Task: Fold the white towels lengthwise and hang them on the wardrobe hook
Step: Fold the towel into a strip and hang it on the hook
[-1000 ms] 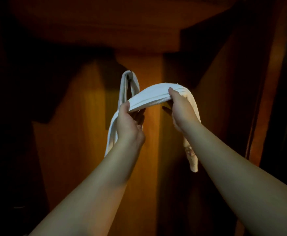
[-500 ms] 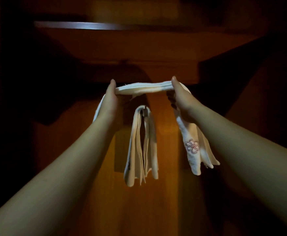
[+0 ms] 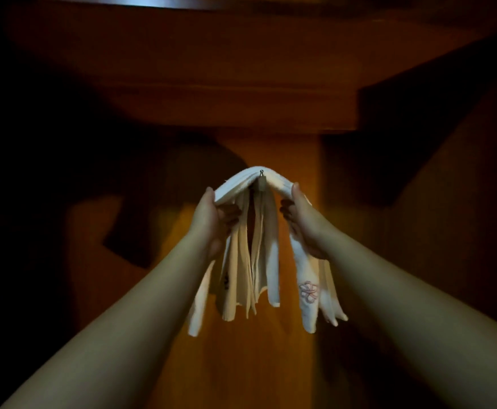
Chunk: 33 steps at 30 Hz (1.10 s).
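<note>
Hanging over the hook [image 3: 261,173], towels [image 3: 248,262] against dim wooden wardrobe panel [image 3: 294,152].

Home; wooden wardrobe [image 3: 270,364], towel hook [image 3: 261,173]

Folded white towel [image 3: 276,180] arched over the metal wardrobe hook [image 3: 261,173], embroidered end hanging right of the hook, another white towel [image 3: 259,261] hanging directly beneath the hook

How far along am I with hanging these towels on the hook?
Done: at least one folded towel already hangs from the wardrobe hook. In hand: your left hand and right hand grip a second folded towel, arched across the hook with its ends hanging down. Left: settle its middle on the hook and let go. Whether more towels wait is out of view.
</note>
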{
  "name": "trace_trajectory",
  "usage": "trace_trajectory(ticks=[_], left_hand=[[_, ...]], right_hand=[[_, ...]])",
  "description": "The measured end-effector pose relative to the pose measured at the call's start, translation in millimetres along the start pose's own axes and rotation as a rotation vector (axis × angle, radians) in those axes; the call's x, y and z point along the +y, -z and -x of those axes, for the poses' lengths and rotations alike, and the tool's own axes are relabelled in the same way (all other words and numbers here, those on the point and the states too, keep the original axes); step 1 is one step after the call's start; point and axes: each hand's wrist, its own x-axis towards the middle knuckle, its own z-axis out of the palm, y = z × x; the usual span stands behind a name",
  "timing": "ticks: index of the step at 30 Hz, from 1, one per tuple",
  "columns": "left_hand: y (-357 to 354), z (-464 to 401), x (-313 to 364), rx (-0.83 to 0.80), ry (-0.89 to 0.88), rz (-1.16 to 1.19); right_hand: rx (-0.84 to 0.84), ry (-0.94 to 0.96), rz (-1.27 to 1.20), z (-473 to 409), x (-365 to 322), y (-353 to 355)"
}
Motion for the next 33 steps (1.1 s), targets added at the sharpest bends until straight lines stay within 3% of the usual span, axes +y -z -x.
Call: trace_trajectory(ticks=[5,10,15,17,22,27,33], left_hand=[[-6,22,-26,-0.052,0.312,-0.023],[-6,54,-33,-0.125,0.540,-0.215],[15,86,-28,0.107,0.267,-0.455],[20,102,-28,0.102,0.226,-0.516],[9,135,-35,0.086,0.199,-0.743],[-1,178,-62,-0.046,0.196,-0.955],[-13,238,-113,-0.401,0.161,-1.187]], right_hand=[[-0.083,-0.065,0.024,22,24,-12],[-0.216,-0.188,0.143,57,35,-18],[-0.119,-0.176,0.201,85,31,-1],[-0.084,-0.153,0.264,99,31,3],[-0.099,-0.099,0.737,140,38,9],[-0.197,-0.246,1.004,201,56,21],[-0.178,-0.472,1.026,314,92,41]])
